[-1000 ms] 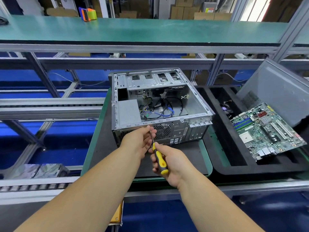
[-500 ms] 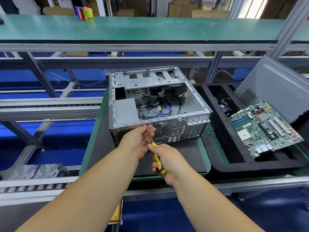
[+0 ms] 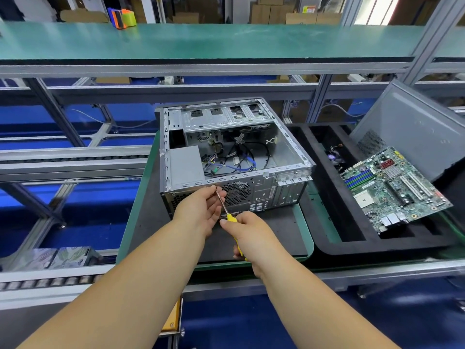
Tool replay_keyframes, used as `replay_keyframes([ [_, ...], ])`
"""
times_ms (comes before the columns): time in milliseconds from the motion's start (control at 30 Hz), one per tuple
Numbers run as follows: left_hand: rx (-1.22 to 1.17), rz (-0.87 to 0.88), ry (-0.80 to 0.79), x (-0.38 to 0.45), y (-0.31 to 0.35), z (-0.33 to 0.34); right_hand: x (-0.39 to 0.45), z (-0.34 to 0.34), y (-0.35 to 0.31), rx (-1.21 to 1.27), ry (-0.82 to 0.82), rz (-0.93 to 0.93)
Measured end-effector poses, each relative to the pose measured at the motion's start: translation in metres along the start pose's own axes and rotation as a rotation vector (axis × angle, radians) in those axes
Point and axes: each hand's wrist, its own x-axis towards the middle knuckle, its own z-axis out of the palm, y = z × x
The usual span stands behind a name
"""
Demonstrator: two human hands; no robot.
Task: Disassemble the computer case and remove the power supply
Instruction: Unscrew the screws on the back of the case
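A: Step in hand?

B: Looks like the rear-panel screws holding the power supply [image 3: 185, 164]. The computer case [image 3: 234, 157] is lying on its side on the dark mat of the worktop [image 3: 286, 238], open side facing up, rear panel facing the person.

A: Hands?

B: The right hand [image 3: 247, 235] is wrapping its fingers [image 3: 227, 222] round the yellow handle of the screwdriver [image 3: 222, 204] and gripping it. The left hand [image 3: 201, 210] is pinching the metal shaft near the tip, steadying it against the rear panel, between the supply's grille and the round fan vent [image 3: 236, 192].

A: Is the tip seating in a screw?

B: Can't tell, the left fingers are covering it.

A: Where's the supply relative to the fingers?

B: Sitting inside the case, in the near-left corner, just behind the panel edge the tip is touching. Close to the left hand, not touching it. Its cables [image 3: 234, 159] are trailing into the bay.

A: Next move?

B: My guess: keeping the tip square in the screw head, turning with the right hand, left hand catching the screw. Then any remaining screws, then freeing the cables and lifting the supply out.

A: Anything else?

B: A motherboard [image 3: 392, 187] is lying in the black foam tray [image 3: 327, 243] on the right, well apart.
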Motion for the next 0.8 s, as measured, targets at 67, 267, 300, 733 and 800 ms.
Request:
replay_keyframes([
  [67, -0.015, -0.011, -0.01, 0.0, 0.001, -0.001, 0.0, -0.003, 0.003, -0.099, 0.021, -0.046],
  [267, -0.061, -0.051, -0.003, -0.002, 0.001, 0.001, 0.003, -0.009, 0.01, -0.135, 0.033, -0.098],
  [300, -0.068, -0.058, -0.004, -0.002, 0.001, 0.002, 0.004, -0.01, 0.009, -0.063, 0.031, -0.087],
  [733, -0.118, -0.055, 0.023, -0.004, 0.003, 0.003, 0.02, -0.033, -0.001, 0.003, 0.061, -0.167],
  [800, -0.107, -0.054, 0.016, -0.005, 0.001, 0.004, 0.022, -0.035, -0.001, -0.015, 0.058, -0.168],
])
